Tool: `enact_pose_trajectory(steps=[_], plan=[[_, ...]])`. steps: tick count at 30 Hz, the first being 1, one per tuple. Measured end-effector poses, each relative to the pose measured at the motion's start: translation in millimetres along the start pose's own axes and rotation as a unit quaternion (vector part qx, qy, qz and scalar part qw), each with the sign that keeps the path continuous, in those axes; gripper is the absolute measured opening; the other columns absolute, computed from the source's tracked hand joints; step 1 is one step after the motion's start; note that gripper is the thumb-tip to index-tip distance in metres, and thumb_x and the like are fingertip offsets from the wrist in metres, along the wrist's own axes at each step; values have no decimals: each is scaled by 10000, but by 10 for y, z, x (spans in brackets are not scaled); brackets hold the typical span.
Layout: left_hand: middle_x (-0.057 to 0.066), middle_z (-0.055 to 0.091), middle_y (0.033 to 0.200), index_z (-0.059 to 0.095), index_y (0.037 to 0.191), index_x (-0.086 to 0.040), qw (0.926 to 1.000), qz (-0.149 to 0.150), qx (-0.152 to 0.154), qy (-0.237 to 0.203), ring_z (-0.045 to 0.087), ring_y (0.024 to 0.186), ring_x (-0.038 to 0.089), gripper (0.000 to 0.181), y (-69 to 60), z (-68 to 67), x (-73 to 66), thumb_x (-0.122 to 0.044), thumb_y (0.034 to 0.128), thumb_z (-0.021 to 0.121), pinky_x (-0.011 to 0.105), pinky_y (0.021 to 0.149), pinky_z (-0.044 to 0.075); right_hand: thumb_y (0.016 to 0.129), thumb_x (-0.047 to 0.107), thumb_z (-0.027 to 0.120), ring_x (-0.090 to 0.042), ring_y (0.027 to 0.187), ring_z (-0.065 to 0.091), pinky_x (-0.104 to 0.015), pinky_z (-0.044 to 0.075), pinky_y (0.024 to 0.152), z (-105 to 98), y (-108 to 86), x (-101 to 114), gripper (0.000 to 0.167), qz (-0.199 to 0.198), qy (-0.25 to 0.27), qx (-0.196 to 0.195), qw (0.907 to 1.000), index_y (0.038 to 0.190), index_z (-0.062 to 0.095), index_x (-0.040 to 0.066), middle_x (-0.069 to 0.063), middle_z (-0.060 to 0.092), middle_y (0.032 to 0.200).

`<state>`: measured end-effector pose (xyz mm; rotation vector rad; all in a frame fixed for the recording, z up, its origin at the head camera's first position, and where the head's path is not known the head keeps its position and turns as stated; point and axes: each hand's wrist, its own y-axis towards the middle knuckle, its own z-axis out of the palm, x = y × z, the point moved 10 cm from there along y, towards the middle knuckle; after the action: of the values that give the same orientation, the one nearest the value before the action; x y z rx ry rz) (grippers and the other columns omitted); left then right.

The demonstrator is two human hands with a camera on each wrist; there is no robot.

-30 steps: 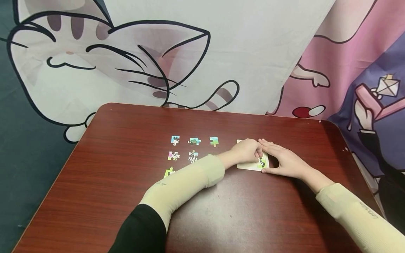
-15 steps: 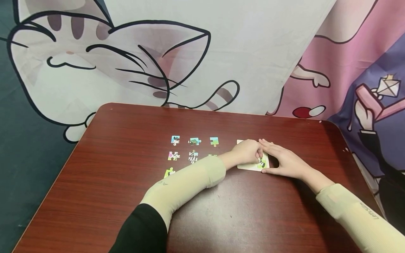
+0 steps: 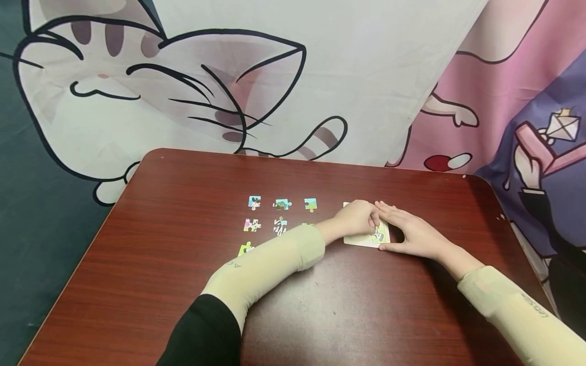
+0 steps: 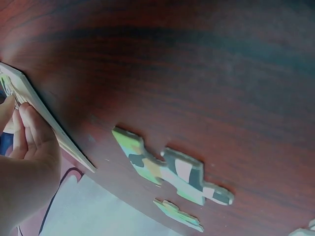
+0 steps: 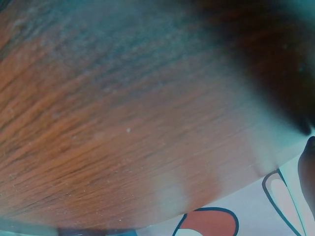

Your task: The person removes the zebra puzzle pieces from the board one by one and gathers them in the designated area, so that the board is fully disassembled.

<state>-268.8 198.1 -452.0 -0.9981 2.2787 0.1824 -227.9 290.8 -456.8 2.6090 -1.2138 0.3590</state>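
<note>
A pale puzzle board (image 3: pixel 359 241) lies flat on the brown table, with a light, outlined drawing showing near its lower right corner. My left hand (image 3: pixel 356 217) is over the board, its fingers curled and thumb and fingertips meeting in a pinch, seemingly on a small puzzle piece that the hand mostly hides. The left wrist view shows the same left hand (image 4: pixel 37 147) at the board's edge (image 4: pixel 75 150). My right hand (image 3: pixel 414 233) rests along the board's right side, thumb at the lower corner and straight fingers at the upper one. The right wrist view shows mostly table.
Left of the board, loose puzzle pieces lie in rows: a blue one (image 3: pixel 254 202), one with a green shape (image 3: pixel 282 204), a blue-green one (image 3: pixel 311 205), a pink-white one (image 3: pixel 251 224) and others. My left sleeve (image 3: pixel 274 256) passes over some. A cat-printed curtain (image 3: pixel 366 76) hangs behind the table (image 3: pixel 197 183).
The patch by my left fingertips has gone from green and black to a pale outlined drawing, as if a puzzle piece came off there. Both hands stay nearly in place.
</note>
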Motion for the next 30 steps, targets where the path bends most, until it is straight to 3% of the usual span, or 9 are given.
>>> enact_pose_trajectory(steps=[8, 14, 20, 23, 30], plan=[[-35, 795, 912, 817, 953, -142, 9989, -68, -169, -437, 614, 775, -27, 36, 7, -9, 25, -152, 928, 792, 57, 705, 423, 828, 404, 901, -343, 1535, 455, -200, 180, 1314, -6, 7, -4, 964, -1, -16, 10, 10000, 1611, 444, 78, -178, 461, 1655], [-24, 786, 889, 800, 920, -148, 9964, -109, -257, -797, 605, 763, -27, 26, -8, -10, 26, -123, 916, 794, 67, 686, 418, 818, 398, 912, -386, 1504, 483, -179, 173, 1306, -6, 3, 4, 966, -50, 19, -58, 10000, 1598, 457, 53, -197, 477, 1639], [-49, 803, 882, 817, 921, -164, 9968, -105, -453, -653, 626, 762, -40, 46, -40, -86, 24, -130, 894, 803, 60, 708, 424, 829, 415, 901, -376, 1520, 466, -205, 182, 1315, 10, 1, -20, 965, 13, -4, 50, 10000, 1606, 448, 65, -178, 454, 1660], [-43, 814, 896, 825, 938, -156, 9967, -152, -464, -653, 650, 772, -32, 48, -85, -137, 35, -140, 899, 803, 66, 713, 431, 832, 412, 897, -362, 1533, 453, -203, 172, 1316, 15, -2, -16, 960, -6, -23, 79, 10000, 1610, 446, 76, -176, 449, 1664], [58, 831, 943, 829, 968, -79, 9930, -47, -312, -1142, 752, 859, 98, 71, -279, -318, 41, -97, 910, 793, 80, 703, 457, 831, 399, 902, -418, 1506, 469, -152, 135, 1300, -1, 15, 16, 946, -1, 36, 43, 10000, 1591, 465, 42, -183, 459, 1655]])
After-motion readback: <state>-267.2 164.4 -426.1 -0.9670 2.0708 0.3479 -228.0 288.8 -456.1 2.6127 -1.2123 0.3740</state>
